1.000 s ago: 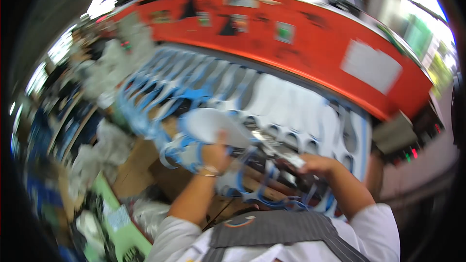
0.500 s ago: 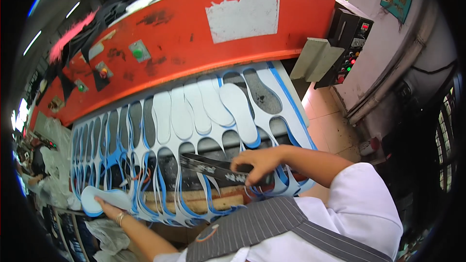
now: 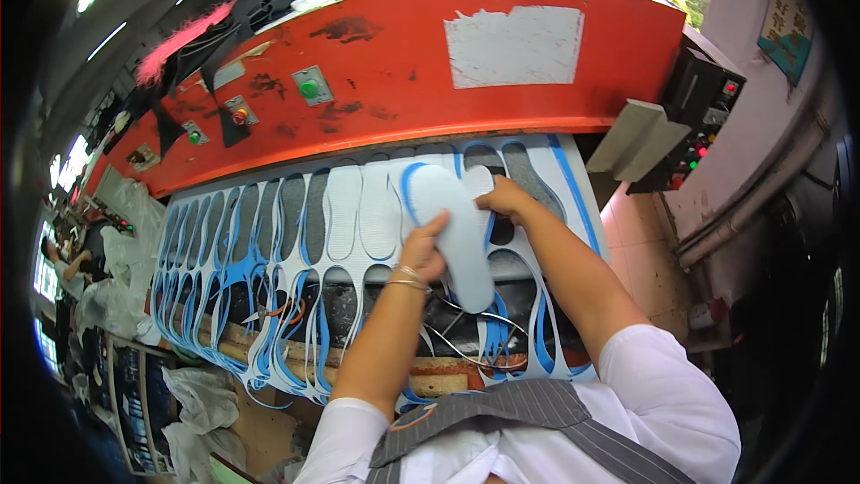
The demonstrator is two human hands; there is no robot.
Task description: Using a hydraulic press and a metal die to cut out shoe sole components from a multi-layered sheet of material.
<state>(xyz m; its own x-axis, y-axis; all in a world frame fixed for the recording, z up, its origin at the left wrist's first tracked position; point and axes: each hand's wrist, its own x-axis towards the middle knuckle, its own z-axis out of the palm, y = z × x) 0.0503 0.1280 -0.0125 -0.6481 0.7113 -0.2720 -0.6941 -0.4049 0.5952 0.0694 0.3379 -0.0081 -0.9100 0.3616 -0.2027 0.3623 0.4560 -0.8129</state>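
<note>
Shoe insoles, white on top with blue edges, are in my hands above the cut sheet. My left hand (image 3: 423, 253) is closed on the side of a pale insole (image 3: 459, 242), its thumb on top, and blue shows along one end. Farther right, my right hand (image 3: 503, 199) has its fingers closed at the rounded end of another white insole (image 3: 477, 182), partly hidden behind the first. Beneath lies a white-and-blue sheet (image 3: 557, 181) with rows of insole-shaped openings. Cut insoles (image 3: 344, 215) still sit in several of them. A thin metal loop (image 3: 448, 360) rests near the sheet's front.
A red machine beam (image 3: 394, 72) with buttons spans the back. To the right stands a black control box (image 3: 694, 116) with lit lamps, beside a grey metal bracket (image 3: 632, 139). Orange-handled scissors (image 3: 288, 309) lie among the strips. Clear plastic bags (image 3: 202, 399) hang at the left.
My left hand has moved from the far left to the middle with its insole. My right hand has let go of the black band-like cutting die and moved up to the insoles at the back.
</note>
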